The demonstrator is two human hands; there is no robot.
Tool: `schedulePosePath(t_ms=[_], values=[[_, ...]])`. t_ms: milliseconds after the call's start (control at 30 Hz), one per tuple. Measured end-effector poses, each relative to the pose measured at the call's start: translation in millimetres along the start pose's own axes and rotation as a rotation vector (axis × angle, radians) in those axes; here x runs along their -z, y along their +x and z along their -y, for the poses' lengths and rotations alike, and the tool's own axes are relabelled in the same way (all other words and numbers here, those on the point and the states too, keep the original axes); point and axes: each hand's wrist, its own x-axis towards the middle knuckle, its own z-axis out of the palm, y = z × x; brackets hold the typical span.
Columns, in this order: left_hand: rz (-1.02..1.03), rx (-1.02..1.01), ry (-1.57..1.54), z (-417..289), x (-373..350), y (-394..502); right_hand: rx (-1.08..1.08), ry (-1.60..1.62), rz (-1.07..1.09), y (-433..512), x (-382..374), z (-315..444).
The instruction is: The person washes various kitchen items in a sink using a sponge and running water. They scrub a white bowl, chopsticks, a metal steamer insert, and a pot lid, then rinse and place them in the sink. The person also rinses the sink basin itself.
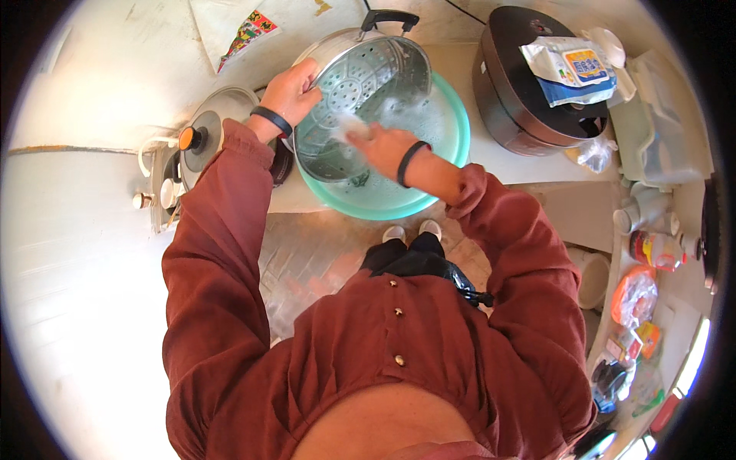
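Note:
A stainless steel steamer pan [345, 92] with a perforated bottom and a black handle is tilted over a turquoise plastic basin [460, 123]. My left hand [292, 95] grips its rim on the left side. In front of the pan's inside, my right hand [385, 150] holds a small whitish cloth or scrubber [348, 125], blurred by motion. Sudsy water [397, 192] stands in the basin. The pan's lower edge reaches down into the basin, and how deep it sits is unclear. Both wrists carry dark bands.
A dark round electric cooker [506, 103] stands to the right, with a pack of wipes [575, 69] on its lid. Left of the basin leans a pot lid [207, 123] with an orange-tipped knob. Plastic containers [661, 126], a jar [652, 250] and bags [635, 296] line the right side.

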Motion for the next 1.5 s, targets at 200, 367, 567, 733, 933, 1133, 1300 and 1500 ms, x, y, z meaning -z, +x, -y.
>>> schedulePosePath(t_ms=[200, 367, 567, 733, 933, 1133, 1300, 1500], values=[[0.071, 0.055, -0.068, 7, 3, 1, -0.532, 0.110, 0.058, 12, -62, -75], [0.090, 0.153, -0.260, 2, 6, 0, -0.332, 0.324, -0.061, 9, -78, -91], [0.165, 0.434, -0.544, -8, 21, -3, -0.316, 1.030, -0.390, -29, 43, -35], [0.168, 0.407, -0.490, -7, 27, -3, -0.160, 0.848, -0.537, -11, 53, -16], [0.137, 0.490, -0.511, -10, 24, -6, 0.096, 0.367, -0.615, 7, 7, 36], [0.106, 0.454, -0.426, 0, 16, -9, 0.051, 0.105, -0.145, 1, -27, 54], [0.135, 0.284, -0.323, -5, 12, -10, 0.054, -0.062, 0.198, -7, -75, 27], [0.075, 0.109, -0.105, -21, 4, -10, -0.040, -0.137, 0.382, -14, -86, -14]])
